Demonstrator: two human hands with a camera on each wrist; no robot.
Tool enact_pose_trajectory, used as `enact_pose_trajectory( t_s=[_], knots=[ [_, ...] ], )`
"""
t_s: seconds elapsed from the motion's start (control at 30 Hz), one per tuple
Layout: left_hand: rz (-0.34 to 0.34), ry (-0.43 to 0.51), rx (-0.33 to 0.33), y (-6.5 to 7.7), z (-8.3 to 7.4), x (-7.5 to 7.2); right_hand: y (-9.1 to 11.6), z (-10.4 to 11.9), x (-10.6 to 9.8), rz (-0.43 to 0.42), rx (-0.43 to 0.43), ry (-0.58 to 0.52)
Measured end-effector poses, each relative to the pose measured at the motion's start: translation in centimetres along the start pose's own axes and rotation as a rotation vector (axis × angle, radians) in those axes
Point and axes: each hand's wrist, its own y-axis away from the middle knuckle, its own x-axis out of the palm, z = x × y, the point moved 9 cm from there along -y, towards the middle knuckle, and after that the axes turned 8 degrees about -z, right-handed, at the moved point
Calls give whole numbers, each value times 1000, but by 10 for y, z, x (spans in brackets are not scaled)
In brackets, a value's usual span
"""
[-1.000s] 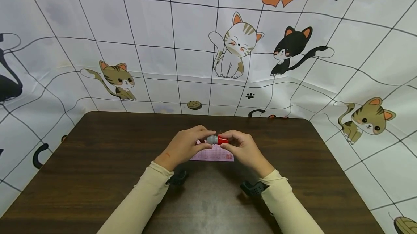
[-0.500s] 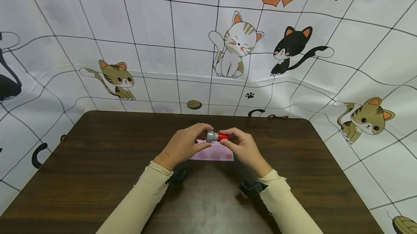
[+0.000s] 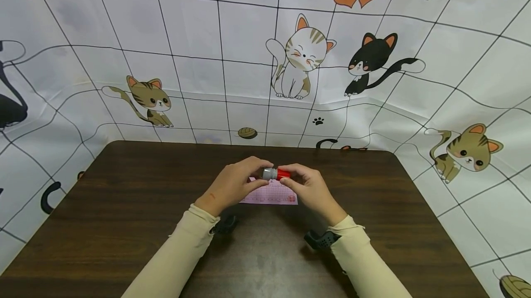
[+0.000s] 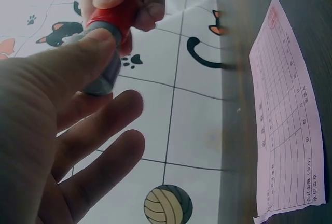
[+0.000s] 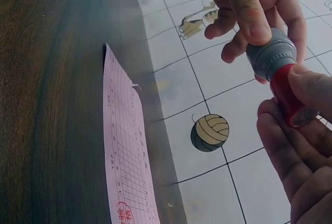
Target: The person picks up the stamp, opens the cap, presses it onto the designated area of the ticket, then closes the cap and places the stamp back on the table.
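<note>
Both hands hold a short red and grey cylinder (image 3: 269, 174) that looks like a hand stamp, level above the table. My left hand (image 3: 237, 180) pinches its wider grey end between thumb and forefinger; in the left wrist view the other fingers spread loosely below. At the other end, my right hand (image 3: 313, 191) grips the red part (image 5: 284, 86) with thumb and fingers. The grey end (image 5: 272, 53) has a ribbed ring, seen in the right wrist view. Beneath the hands lies a pink printed slip (image 3: 271, 196) with a red seal mark, its far part hidden in the head view.
The slip lies on a dark wooden table (image 3: 137, 205). A white sheet (image 3: 244, 35) with black grid lines and cartoon cats hangs behind and around the table. Dark straps (image 3: 321, 239) circle both wrists.
The left fingers have drawn back from the grey end, exposing its wide flat side, and have closed on it again. Both hands have risen slightly; the right keeps its grip on the red part.
</note>
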Motion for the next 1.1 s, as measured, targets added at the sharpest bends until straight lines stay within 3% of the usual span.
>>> enact_pose_trajectory(
  t_s=[0.2, 0.57, 0.9, 1.1],
  knots=[
    [2, -8, -54, 0, 8, 2, 0, -5, -2, -16, 21, -8],
    [100, -137, -203, 14, 50, 14, 1, -35, -23, -133, 109, 40],
    [209, -184, -249, 25, 66, 37, 3, -60, -42, -165, 160, 106],
    [235, -221, -260, 26, 71, 46, 1, -71, -50, -172, 188, 133]
  ],
)
